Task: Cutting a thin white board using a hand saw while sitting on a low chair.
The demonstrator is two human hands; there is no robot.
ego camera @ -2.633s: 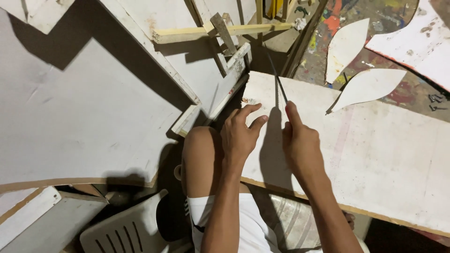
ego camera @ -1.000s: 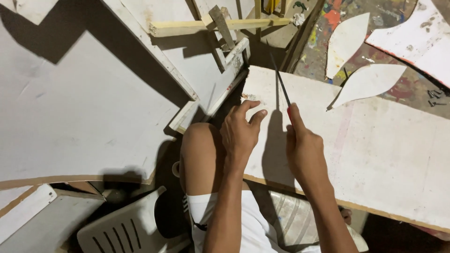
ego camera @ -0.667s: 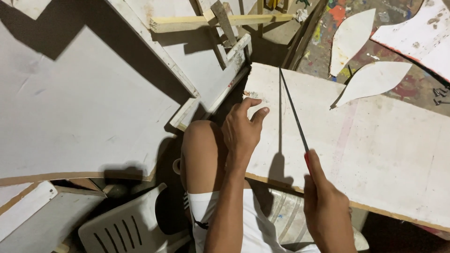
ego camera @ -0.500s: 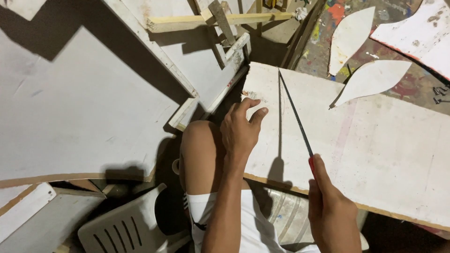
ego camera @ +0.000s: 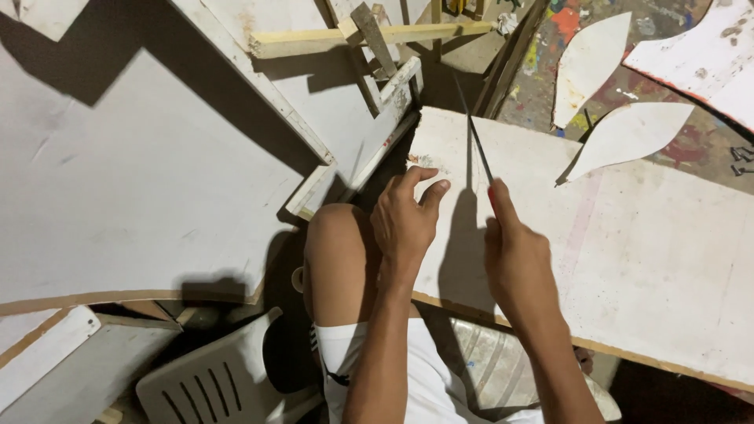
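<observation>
The right hand (ego camera: 514,263) grips a thin saw blade (ego camera: 473,137), fingers closed around its near end; the blade stands in the white board (ego camera: 644,235). The left hand (ego camera: 404,224) rests on the board's left edge, fingers spread, just beside the blade.

The big board (ego camera: 628,259) is white with a pale wood edge, the thin blade (ego camera: 473,133) is dark, the shorts (ego camera: 424,377) are white, and the floor (ego camera: 550,71) has many colourful paint spots
</observation>
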